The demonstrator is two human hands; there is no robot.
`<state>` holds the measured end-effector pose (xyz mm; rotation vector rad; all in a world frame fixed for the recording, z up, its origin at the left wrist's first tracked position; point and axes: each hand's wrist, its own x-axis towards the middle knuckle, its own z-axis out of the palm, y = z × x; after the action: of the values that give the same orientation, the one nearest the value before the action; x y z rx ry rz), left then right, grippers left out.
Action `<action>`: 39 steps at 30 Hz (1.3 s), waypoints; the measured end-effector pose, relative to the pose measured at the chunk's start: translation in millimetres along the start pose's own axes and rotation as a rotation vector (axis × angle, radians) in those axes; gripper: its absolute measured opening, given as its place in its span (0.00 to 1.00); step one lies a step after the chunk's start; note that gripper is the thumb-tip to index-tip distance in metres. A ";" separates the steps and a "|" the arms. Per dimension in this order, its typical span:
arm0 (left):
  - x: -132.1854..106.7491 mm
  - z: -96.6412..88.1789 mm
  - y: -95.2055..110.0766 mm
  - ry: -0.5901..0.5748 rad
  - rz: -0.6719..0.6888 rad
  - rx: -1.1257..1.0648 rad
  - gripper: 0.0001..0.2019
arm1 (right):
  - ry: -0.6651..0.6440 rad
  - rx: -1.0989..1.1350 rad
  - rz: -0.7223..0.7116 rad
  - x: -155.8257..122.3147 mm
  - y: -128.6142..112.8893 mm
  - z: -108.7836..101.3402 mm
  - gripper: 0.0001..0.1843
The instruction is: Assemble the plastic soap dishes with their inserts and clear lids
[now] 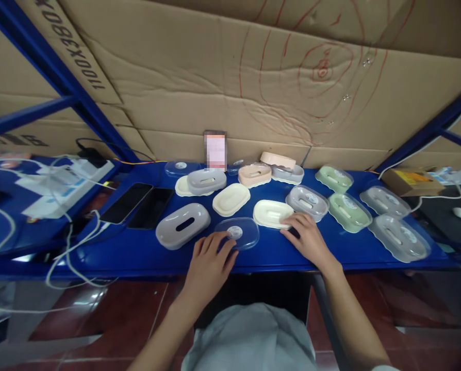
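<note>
My left hand (211, 255) is at the near edge of the table, its fingers apart and fingertips over the left side of a clear plastic lid (248, 234) with a round sticker. Whether the fingers press on the lid I cannot tell. Just left of it lies a grey oval soap dish part (166, 229) with a slot. In my right hand (306, 234) is the right end of a cream soap dish (267, 219), pinched between fingers and thumb while it lies on the table. Behind, between the hands, sits a cream oval piece (230, 200).
On the blue table (273, 256), lidded grey (308, 202) and green soap dishes (348, 211) stand at right. Peach (254, 175) and grey pieces (206, 182) lie behind. Two phones (127, 202) and white cables (71, 252) are at left. A cardboard wall (199, 77) rises behind.
</note>
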<state>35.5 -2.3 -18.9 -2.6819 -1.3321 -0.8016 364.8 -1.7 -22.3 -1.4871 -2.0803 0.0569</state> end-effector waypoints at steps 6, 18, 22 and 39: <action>-1.4 4.5 -2.9 0.093 -0.089 0.097 0.11 | 0.007 0.010 -0.016 -18.5 -11.6 -0.2 0.09; 16.6 -1.5 -10.2 0.181 -0.119 0.115 0.10 | -0.036 0.063 -0.035 -14.7 -22.3 -1.6 0.08; 68.1 9.4 -8.9 0.060 -0.149 0.173 0.16 | -0.032 0.045 -0.047 -15.0 -20.8 -0.2 0.08; 106.2 29.5 12.3 -0.167 0.315 -0.060 0.10 | 0.009 -0.039 -0.031 -18.6 -19.4 3.0 0.42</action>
<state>110.2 75.4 7.3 -2.9552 -0.8838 -0.6030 350.8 -24.6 -25.8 -1.4753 -2.1076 -0.0019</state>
